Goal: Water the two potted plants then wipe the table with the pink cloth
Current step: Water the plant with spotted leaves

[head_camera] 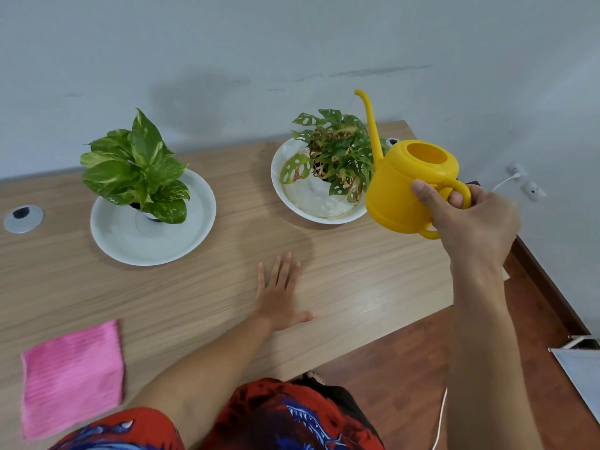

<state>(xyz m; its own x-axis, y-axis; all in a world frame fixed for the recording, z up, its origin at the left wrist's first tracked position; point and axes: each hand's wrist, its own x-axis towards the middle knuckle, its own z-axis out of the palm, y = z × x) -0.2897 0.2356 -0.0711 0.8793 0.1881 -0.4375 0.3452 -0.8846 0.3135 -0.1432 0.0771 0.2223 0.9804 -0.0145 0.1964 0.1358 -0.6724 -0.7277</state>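
Red patterned clothing [259,417] fills the bottom edge; no writing is readable. Right hand [470,222] grips the yellow can [402,193] by its handle, upright beside the holey-leaved plant [337,157]. Left hand [279,293] lies flat, fingers spread, on the table [357,287]. Pink cloth [73,378] lies near left; pothos [136,167] sits in its white dish [130,241].

Evenly bright, diffuse daylight; soft shadows on the far wall [201,92] and worktop [357,280]; wide-angle bending at edges; slight softness throughout.
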